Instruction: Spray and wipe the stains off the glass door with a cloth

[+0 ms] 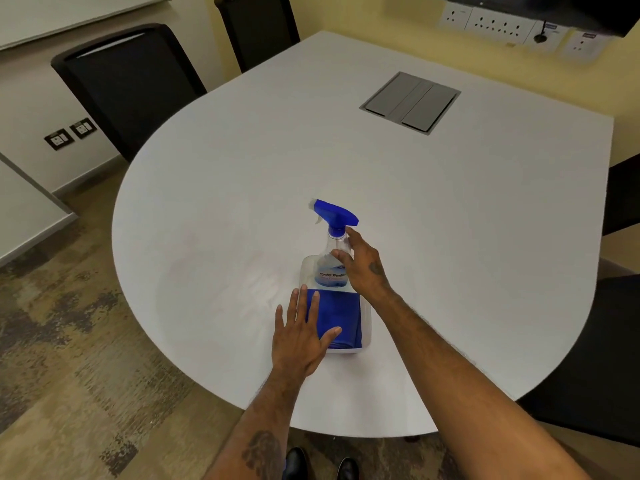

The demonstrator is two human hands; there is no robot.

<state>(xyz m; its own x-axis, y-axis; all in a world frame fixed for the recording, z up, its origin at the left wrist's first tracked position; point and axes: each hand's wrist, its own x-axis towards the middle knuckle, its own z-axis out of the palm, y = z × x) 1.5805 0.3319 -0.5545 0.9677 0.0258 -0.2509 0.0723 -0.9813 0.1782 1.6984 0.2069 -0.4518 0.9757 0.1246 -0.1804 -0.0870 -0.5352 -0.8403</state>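
A clear spray bottle with a blue trigger head lies flat on the white table, nozzle pointing away from me. A folded blue cloth lies over the bottle's lower half. My right hand reaches over the bottle's neck, fingers curved and touching it but not closed around it. My left hand rests flat with fingers spread, its fingertips on the left edge of the cloth. No glass door is in view.
A grey cable hatch is set into the far side of the table. Black chairs stand behind the table and at its right. Wall sockets line the yellow wall. Patterned carpet lies to the left.
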